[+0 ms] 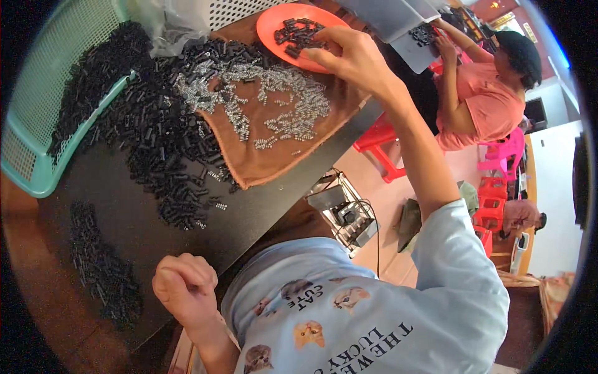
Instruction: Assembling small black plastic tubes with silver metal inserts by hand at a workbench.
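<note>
My right hand (352, 55) reaches over the rim of an orange plate (266, 31) at the back of the table. Its thumb and fingers are apart above small black cylindrical parts (299, 31) in the plate. Low on the left, my left hand (185, 283) is held closed beside the table's near edge. Whatever its curled fingers hold, if anything, is hidden. Between the hands, many small metal springs (293, 118) lie scattered over a brown cloth (261, 165). A large heap of black parts (162, 149) spreads along the cloth's left side.
A green plastic basket (50, 171) lies tipped at the left, black parts spilling from it. Another pile of black parts (103, 268) is nearer me. A clear plastic bag (180, 25) lies at the back. Across on the right, a person in pink (479, 100) works near a red stool (380, 140).
</note>
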A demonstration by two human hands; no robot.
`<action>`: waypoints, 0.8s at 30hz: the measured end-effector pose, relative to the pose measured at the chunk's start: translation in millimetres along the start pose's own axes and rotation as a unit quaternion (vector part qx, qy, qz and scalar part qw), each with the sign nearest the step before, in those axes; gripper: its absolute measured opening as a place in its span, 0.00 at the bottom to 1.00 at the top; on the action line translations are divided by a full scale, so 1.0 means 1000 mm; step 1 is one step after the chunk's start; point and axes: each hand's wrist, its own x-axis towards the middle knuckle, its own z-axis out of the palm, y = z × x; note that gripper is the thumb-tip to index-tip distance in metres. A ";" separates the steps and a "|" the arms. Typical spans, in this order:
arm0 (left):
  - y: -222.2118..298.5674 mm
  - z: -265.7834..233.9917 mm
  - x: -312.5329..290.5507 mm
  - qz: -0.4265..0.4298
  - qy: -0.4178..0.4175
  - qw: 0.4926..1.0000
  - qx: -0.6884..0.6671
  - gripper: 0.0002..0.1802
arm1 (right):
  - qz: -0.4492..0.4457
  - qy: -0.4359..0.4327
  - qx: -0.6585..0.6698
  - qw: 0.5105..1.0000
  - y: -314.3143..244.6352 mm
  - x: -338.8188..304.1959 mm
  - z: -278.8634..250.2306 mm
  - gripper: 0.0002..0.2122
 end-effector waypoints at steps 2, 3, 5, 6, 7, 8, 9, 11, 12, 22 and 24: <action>-0.001 0.001 0.000 -0.004 0.011 1.000 -0.002 0.27 | 0.002 -0.006 0.013 1.000 0.019 0.003 0.004 0.12; -0.001 0.001 0.000 -0.005 0.008 1.000 -0.004 0.27 | 0.003 -0.013 0.027 1.000 0.026 0.003 0.004 0.11; -0.001 -0.001 0.000 -0.005 0.000 1.000 -0.008 0.26 | 0.025 -0.018 0.032 0.999 0.028 0.001 0.002 0.11; -0.001 -0.002 0.000 -0.005 0.000 1.000 -0.008 0.26 | 0.047 -0.023 0.037 0.998 0.028 0.001 0.001 0.10; -0.001 -0.001 0.000 -0.006 0.002 1.000 -0.013 0.26 | 0.048 -0.022 0.036 0.998 0.030 0.001 0.000 0.10; -0.002 -0.001 0.000 -0.006 0.005 1.000 -0.018 0.26 | 0.046 -0.039 0.035 0.998 0.031 0.001 0.000 0.10; -0.001 -0.001 0.000 -0.006 0.003 1.000 -0.019 0.26 | 0.043 -0.057 0.035 0.997 0.033 0.001 0.000 0.10; 0.001 0.000 0.000 -0.009 -0.009 1.000 -0.006 0.26 | -0.007 -0.064 0.059 0.996 0.040 0.004 0.006 0.09; 0.001 0.001 0.000 -0.009 -0.010 1.000 -0.006 0.26 | -0.058 -0.072 0.083 0.992 0.042 0.006 0.009 0.09; 0.000 -0.001 0.000 -0.005 -0.012 1.000 -0.016 0.25 | -0.112 -0.093 -0.016 0.989 0.032 0.013 0.011 0.12; -0.001 -0.002 0.000 -0.003 -0.016 1.000 -0.017 0.25 | -0.113 -0.088 -0.025 0.989 0.030 0.011 0.011 0.12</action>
